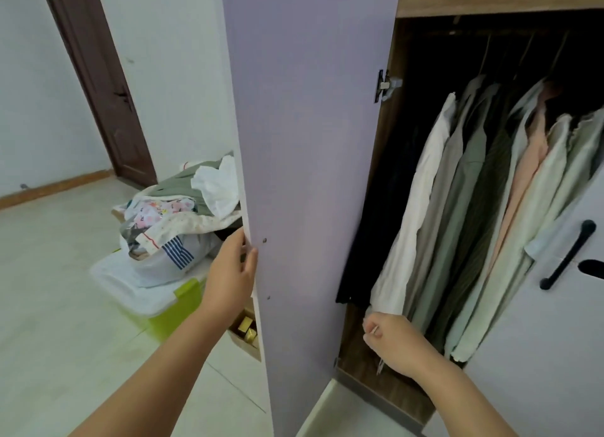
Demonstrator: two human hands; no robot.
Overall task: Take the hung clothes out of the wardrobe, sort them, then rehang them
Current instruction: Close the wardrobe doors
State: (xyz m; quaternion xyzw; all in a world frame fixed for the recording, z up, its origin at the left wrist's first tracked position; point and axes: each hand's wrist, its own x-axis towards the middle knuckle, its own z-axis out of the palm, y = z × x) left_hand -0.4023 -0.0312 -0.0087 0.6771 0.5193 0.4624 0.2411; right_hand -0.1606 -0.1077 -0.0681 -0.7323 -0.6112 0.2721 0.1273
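Observation:
The wardrobe's lilac left door stands open, edge toward me. My left hand grips that door's outer edge at about waist height. Inside, several shirts hang on hangers from a dark rail: a black garment at the left, then a white shirt, grey-green ones, a peach one and pale ones. My right hand is low in the opening, fingers closed on the bottom hem of the white shirt.
The right wardrobe door with a black handle is partly shut over the clothes. Left of the open door sits a heap of clothes on a green-and-white storage box. A brown room door stands at the back left.

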